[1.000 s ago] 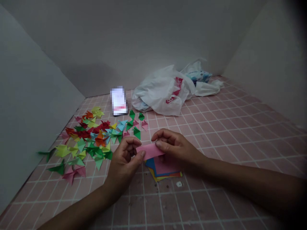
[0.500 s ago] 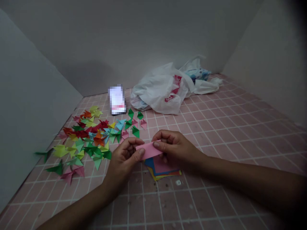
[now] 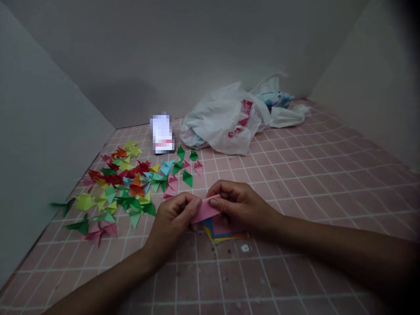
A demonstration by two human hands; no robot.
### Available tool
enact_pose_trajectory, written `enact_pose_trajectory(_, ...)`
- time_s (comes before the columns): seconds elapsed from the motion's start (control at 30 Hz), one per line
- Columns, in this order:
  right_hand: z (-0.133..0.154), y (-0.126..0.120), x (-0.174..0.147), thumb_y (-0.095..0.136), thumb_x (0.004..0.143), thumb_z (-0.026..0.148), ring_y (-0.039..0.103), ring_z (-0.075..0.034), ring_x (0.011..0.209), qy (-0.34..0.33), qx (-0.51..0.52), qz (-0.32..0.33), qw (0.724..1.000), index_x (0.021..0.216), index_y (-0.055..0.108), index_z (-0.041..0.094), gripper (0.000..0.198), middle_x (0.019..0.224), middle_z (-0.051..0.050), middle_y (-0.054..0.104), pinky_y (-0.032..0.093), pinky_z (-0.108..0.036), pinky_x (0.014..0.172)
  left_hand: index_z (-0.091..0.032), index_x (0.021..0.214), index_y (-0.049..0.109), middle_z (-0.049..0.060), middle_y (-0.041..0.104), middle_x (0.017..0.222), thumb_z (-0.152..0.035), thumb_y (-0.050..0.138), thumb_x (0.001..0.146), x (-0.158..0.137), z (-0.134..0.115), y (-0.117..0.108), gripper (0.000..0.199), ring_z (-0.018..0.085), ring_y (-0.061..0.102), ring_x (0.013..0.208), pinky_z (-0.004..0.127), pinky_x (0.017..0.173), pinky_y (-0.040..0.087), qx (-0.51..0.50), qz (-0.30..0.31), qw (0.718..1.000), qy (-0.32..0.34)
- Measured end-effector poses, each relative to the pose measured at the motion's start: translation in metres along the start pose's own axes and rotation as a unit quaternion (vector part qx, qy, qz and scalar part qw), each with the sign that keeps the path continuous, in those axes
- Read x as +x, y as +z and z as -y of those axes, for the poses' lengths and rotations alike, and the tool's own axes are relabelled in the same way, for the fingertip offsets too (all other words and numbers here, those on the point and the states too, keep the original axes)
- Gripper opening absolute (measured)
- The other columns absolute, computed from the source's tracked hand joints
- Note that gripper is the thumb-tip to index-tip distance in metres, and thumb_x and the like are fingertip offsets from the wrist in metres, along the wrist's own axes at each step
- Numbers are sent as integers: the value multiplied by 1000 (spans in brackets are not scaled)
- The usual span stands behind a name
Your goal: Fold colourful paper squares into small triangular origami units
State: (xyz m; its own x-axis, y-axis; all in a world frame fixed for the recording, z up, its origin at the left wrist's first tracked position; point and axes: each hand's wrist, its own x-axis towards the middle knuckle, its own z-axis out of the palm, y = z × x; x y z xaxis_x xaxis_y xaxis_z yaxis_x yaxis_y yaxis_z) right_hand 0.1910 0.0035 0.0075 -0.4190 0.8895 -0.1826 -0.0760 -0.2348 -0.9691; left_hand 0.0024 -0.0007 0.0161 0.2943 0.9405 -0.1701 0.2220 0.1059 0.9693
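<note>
Head view: pink paper (image 3: pixel 205 211) between fingers (image 3: pixel 225 204)

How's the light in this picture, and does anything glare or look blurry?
In the head view, the scene is dim, with a soft shadow on the back wall and darkened right-hand corners; in the same head view, the lit screen is brightest, broken into coarse blocks; also in the head view, the right forearm blurs toward the picture's edge.
</note>
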Motion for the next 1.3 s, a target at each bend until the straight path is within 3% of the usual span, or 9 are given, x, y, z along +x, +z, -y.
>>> enact_pose_trajectory(0.7, -3, -1, 0, 61, 85, 33, 49, -6, 47, 17, 0, 8, 1000, 85, 56, 17, 17, 59, 6, 52, 38, -14, 42, -17, 68, 61, -5, 52, 49, -36, 59, 85, 2, -1, 2, 25, 8, 46, 43, 17, 42, 36, 15, -15, 1000, -2)
enact_pose_trajectory(1.3, 0, 0, -1, 67, 80, 44, 47, -7, 49, 73, 26, 18, 997, 84, 56, 17, 29, 61, 5, 52, 36, -18, 45, -17, 65, 56, -7, 49, 43, -42, 59, 86, 3, 5, 3, 33, 6, 41, 37, 17, 40, 28, -27, 19, 995, -92)
